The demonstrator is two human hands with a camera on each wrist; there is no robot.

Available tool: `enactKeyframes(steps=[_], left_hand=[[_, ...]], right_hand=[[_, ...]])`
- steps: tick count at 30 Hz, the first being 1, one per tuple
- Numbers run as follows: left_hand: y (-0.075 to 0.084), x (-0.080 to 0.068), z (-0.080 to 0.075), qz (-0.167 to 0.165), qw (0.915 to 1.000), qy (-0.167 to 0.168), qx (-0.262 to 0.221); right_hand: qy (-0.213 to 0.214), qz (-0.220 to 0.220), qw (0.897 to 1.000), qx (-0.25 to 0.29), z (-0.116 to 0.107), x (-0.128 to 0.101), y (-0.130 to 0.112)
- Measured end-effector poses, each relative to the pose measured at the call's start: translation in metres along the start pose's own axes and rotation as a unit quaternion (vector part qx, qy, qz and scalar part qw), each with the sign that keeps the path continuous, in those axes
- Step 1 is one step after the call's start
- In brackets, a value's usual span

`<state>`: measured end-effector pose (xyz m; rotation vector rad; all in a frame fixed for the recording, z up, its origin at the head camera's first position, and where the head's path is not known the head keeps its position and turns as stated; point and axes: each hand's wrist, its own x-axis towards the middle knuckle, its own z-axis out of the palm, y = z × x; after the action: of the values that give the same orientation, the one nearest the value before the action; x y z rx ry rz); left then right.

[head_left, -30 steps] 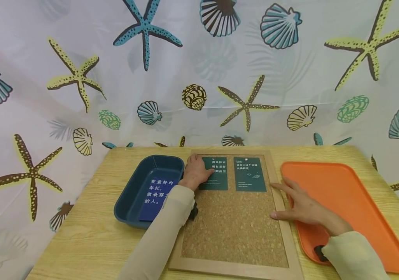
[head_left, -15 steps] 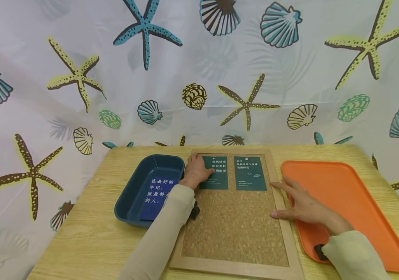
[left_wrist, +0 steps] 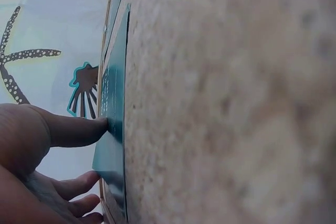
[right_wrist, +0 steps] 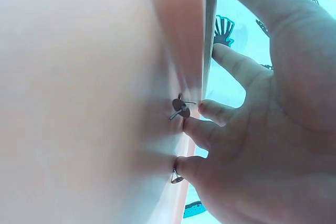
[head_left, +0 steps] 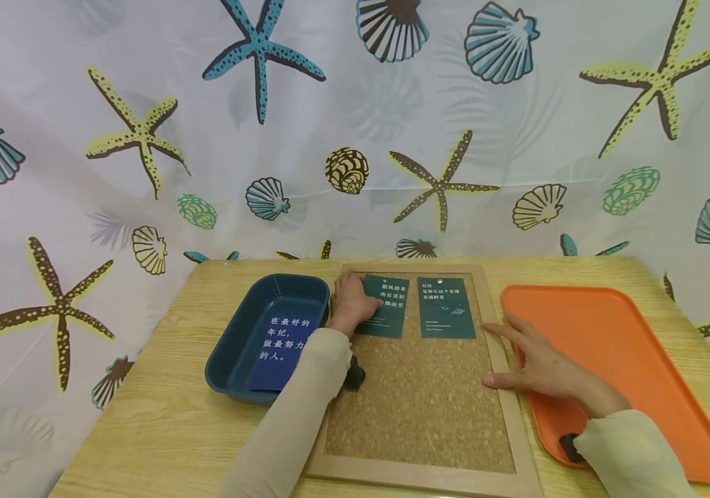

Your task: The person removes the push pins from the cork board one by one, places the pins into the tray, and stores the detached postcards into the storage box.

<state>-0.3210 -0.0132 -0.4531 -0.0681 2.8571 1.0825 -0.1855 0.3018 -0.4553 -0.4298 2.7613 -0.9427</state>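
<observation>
Two dark green cards with white print lie on a cork board (head_left: 420, 408) in a wooden frame. My left hand (head_left: 353, 302) is at the left card (head_left: 386, 311), which sits slightly tilted, with a small pin near its top. In the left wrist view, the straight thumb touches the face of that card, while a fingertip is by its edge. The right card (head_left: 447, 309) hangs straight under a pin. My right hand (head_left: 535, 363) has its fingers spread, with thumb and index at the frame's right side. In the right wrist view, thumbtacks (right_wrist: 181, 107) are near its other fingertips.
Left of the board, a dark blue basin (head_left: 230, 363) contains a blue card (head_left: 283, 353) with white writing. An orange tray (head_left: 616, 346) stands on the right, under the right hand. Behind the wooden table (head_left: 149, 415) hangs a starfish-and-shell curtain (head_left: 330, 83).
The left green card has turned a little clockwise under my left hand, its top shifting right. My right hand stays at the frame.
</observation>
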Motion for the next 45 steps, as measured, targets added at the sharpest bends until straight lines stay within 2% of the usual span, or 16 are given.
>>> enactKeyframes(steps=[4, 13, 23, 30, 37, 45], left_hand=[[-0.001, 0.001, 0.002, -0.003, 0.9997, 0.01, -0.024], [0.0, 0.0, 0.002, 0.0, 0.9991, 0.017, -0.039], [0.002, -0.007, 0.001, 0.018, 0.9988, 0.037, -0.025], [0.004, -0.009, 0.002, 0.045, 0.9968, 0.06, -0.026], [0.004, -0.01, 0.004, 0.063, 0.9938, 0.067, -0.062], [0.005, -0.015, 0.004, 0.076, 0.9907, 0.079, -0.079]], right_hand=[[0.0, -0.002, 1.0, 0.004, 0.0, 0.0, 0.0], [-0.001, 0.003, 1.0, 0.007, 0.0, 0.0, 0.0], [-0.001, -0.001, 1.0, 0.001, -0.001, 0.0, -0.002], [-0.001, 0.003, 1.0, 0.005, 0.0, 0.0, 0.0], [0.003, -0.001, 1.0, 0.004, -0.002, -0.002, 0.0], [0.0, 0.002, 1.0, 0.008, -0.002, -0.001, 0.001]])
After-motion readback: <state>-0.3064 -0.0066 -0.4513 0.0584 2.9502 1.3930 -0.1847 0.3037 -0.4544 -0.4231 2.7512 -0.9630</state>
